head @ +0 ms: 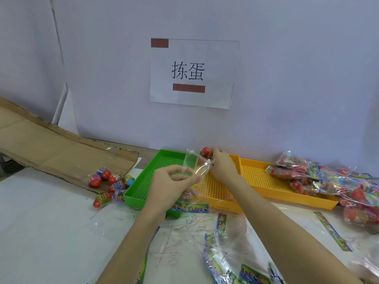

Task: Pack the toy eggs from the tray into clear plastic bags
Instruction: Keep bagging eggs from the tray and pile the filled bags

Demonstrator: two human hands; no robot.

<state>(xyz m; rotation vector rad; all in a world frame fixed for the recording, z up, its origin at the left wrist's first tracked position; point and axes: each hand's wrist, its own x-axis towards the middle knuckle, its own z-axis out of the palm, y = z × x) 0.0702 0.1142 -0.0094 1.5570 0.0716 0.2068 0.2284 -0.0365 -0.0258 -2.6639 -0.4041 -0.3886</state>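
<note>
- centrally, left hand (171, 184) raised over the green tray (143, 181), fingers curled, pinching the lower edge of a clear plastic bag (195, 166).
- right hand (222, 167) just to the right of it, fingers curled round a red toy egg (205, 151) held at the bag's upper edge; thumb side also touching the bag's rim.
- bag held between both hands, tilted, mouth toward the upper right; whether the egg is already inside the mouth cannot be told.
- green tray lying left of centre, perforated floor bare where visible; yellow tray (266, 181) touching it on the right, also perforated.
- loose eggs (110, 181), red with coloured wrappers, clustered at centre left of the frame, beside the green tray's left wall, some on the edge of a flattened cardboard sheet (57, 148), some on the white table (51, 218).
- filled bags (328, 183) piled at the right edge of the frame, partly resting in the yellow tray's far right end, partly on the table.
- empty bags with printed header strips (223, 255) scattered across the lower middle and lower right, with thin shreds of clear plastic among them.
- paper sign (193, 73) with two printed characters fixed to the pale wall at upper centre.
</note>
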